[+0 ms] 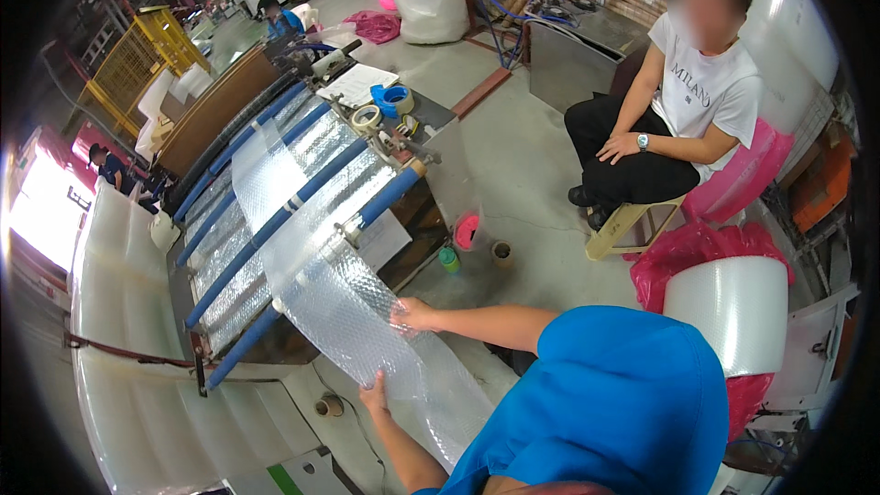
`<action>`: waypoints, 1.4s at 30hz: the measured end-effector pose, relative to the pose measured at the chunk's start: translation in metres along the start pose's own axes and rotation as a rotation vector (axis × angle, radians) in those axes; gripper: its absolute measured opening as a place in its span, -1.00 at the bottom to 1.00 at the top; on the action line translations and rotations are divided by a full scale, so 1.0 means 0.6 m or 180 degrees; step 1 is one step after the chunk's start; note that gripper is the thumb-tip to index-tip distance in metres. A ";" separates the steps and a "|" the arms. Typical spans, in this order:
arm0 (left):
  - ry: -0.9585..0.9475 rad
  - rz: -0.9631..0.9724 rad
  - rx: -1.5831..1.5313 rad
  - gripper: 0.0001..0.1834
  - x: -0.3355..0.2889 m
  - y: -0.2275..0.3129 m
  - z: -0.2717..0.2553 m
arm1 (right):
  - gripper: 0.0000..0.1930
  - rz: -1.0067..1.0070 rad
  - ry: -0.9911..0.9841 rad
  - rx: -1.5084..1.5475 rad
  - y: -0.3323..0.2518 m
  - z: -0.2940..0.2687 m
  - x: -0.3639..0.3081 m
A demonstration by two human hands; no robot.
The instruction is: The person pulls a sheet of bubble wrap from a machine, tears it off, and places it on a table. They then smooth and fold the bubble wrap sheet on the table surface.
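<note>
Blue sleeve [591,344] foremost | my left hand [374,394] and right hand [416,314] grasp opposite edges of the bubble wrap [335,304] | wrap spans from blue rollers [390,198] toward my body | risk, I judge: uneven pulling could skew or crease it

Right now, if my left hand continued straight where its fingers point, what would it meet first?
Most likely the clear bubble wrap strip: the left hand is at its edge, seemingly touching it. Exact depth is unclear.
</note>
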State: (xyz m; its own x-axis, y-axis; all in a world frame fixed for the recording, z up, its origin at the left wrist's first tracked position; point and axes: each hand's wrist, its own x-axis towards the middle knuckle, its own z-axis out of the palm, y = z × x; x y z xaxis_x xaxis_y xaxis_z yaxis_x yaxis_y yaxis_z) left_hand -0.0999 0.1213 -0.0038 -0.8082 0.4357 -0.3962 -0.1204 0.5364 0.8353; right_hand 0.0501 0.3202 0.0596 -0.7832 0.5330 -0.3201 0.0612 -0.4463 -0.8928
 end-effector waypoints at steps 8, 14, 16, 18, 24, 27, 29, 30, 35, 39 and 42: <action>0.0306 -0.0822 -0.0846 -0.16 -0.116 -0.012 0.002 | -0.83 0.0622 -0.0103 -0.0790 0.123 0.021 -0.142; 0.0569 0.0239 0.0241 -0.20 -0.182 0.040 -0.036 | -0.80 0.0200 0.0195 -0.1045 0.126 0.028 -0.173; 0.0229 -0.0014 0.0213 -0.22 -0.187 -0.001 -0.062 | -0.79 0.0133 0.0112 -0.0525 0.096 0.051 -0.210; -0.0307 -0.0132 -0.0148 -0.20 -0.205 -0.032 -0.070 | -0.79 0.0330 0.0128 -0.0721 0.093 0.044 -0.225; 0.0472 0.0089 -0.0130 -0.20 -0.291 -0.024 -0.042 | -0.71 0.0587 0.0069 -0.0670 0.110 0.027 -0.255; 0.0172 -0.0037 -0.0441 -0.21 -0.307 -0.027 -0.056 | -0.73 0.0501 0.0041 -0.0738 0.113 0.023 -0.259; 0.0223 0.0064 -0.0389 -0.25 -0.315 -0.049 -0.068 | -0.74 0.0470 0.0042 -0.0694 0.115 0.027 -0.260; 0.0394 0.0235 -0.0217 -0.29 -0.324 -0.062 -0.068 | -0.75 0.0460 0.0043 -0.0672 0.116 0.029 -0.261; 0.0685 0.0524 -0.0228 -0.40 -0.365 -0.089 -0.057 | -0.77 0.0481 0.0091 -0.0749 0.118 0.023 -0.253; 0.0511 0.0557 -0.0314 -0.48 -0.372 -0.121 -0.065 | -0.76 0.0411 0.0131 -0.1312 0.108 0.024 -0.261; 0.0745 0.0743 -0.0089 -0.51 -0.366 -0.140 -0.049 | -0.74 0.0088 0.0189 -0.1104 0.149 -0.002 -0.227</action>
State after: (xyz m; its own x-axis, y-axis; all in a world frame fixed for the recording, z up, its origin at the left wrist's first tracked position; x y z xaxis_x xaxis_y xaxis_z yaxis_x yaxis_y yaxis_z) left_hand 0.0704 -0.0408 0.0243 -0.9259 0.3649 -0.0974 0.0705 0.4203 0.9047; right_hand 0.1626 0.2086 0.0231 -0.7415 0.5697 -0.3545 0.2964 -0.1958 -0.9348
